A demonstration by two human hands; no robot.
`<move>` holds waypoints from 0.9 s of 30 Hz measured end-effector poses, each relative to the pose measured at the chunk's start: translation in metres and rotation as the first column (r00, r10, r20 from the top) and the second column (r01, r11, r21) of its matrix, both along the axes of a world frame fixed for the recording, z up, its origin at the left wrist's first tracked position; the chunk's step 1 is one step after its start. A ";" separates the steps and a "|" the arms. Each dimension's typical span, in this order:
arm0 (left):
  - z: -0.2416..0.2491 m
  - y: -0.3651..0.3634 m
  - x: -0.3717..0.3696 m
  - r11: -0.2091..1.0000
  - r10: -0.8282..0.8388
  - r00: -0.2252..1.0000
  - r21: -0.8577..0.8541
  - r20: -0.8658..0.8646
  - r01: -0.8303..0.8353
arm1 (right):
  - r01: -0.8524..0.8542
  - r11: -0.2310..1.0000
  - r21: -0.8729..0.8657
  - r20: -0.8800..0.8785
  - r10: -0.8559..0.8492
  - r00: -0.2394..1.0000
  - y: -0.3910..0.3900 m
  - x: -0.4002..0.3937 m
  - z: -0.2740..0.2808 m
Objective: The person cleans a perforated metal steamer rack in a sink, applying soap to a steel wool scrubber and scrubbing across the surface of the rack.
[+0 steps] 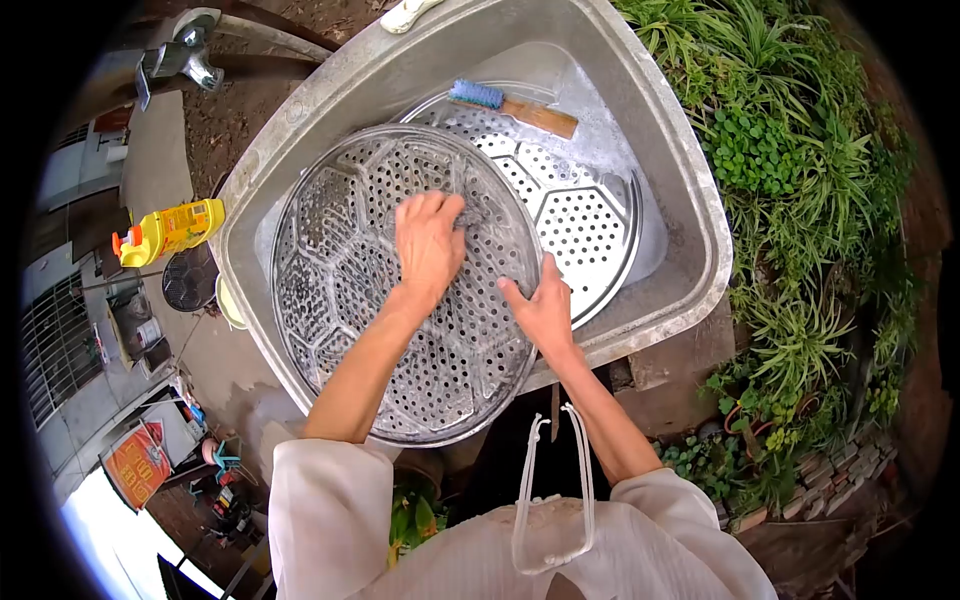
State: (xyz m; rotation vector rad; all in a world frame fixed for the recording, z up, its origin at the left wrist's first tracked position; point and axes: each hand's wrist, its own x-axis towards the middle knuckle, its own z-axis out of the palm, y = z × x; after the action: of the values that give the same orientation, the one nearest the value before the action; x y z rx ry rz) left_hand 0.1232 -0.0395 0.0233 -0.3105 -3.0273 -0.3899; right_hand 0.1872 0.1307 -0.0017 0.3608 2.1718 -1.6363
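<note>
A large round perforated metal steamer tray [390,365], wet and patterned with raised hexagon lines, is propped across the near left part of the sink. My left hand [430,240] presses down on its upper face with curled fingers; whatever lies under them is hidden. At the tray's right edge, my right hand [545,305] grips the rim, thumb on the face. A second, shinier perforated tray [580,230] lies beneath in the sink, partly covered. Beyond it rests a wooden brush [535,115] with blue bristles.
The grey stone-like sink [690,250] has a thick rim. A yellow bottle [180,232] with an orange cap is by its left side, and a metal tap [195,55] is at the upper left. Green plants [790,170] grow along the right.
</note>
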 end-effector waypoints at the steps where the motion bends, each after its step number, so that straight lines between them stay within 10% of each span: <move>1: -0.002 0.022 0.021 0.992 -0.068 0.997 0.107 0.045 0.063 | -0.025 1.000 0.012 -0.032 0.026 0.999 0.000 0.001 -0.005; 5: -0.004 0.030 0.010 0.942 -0.305 0.951 0.162 0.047 0.294 | -0.031 0.998 -0.063 -0.129 0.023 0.991 0.003 0.010 -0.018; 10: 0.007 -0.023 -0.022 0.990 -0.096 0.987 -0.090 0.128 0.108 | 0.012 0.996 -0.093 -0.078 -0.019 0.997 0.000 0.005 -0.012; 15: 0.008 0.039 0.001 0.898 -0.371 0.926 0.282 0.074 0.337 | 0.031 0.998 -0.063 -0.112 -0.038 0.993 0.002 0.011 -0.012; 21: 0.000 -0.018 -0.020 0.990 -0.139 0.989 0.019 0.049 0.138 | 0.035 0.999 -0.035 -0.067 -0.038 0.997 -0.001 0.006 -0.013; 27: 0.003 0.002 -0.019 0.910 -0.389 0.917 0.192 0.088 0.368 | 0.063 0.997 -0.038 -0.165 -0.068 0.984 0.002 0.006 -0.014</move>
State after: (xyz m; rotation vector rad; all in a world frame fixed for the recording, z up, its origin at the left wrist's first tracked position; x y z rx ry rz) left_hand 0.1045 -0.0375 0.0258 -0.9000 -3.0119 -0.7170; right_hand 0.1929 0.1324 -0.0154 0.2987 2.2730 -1.7935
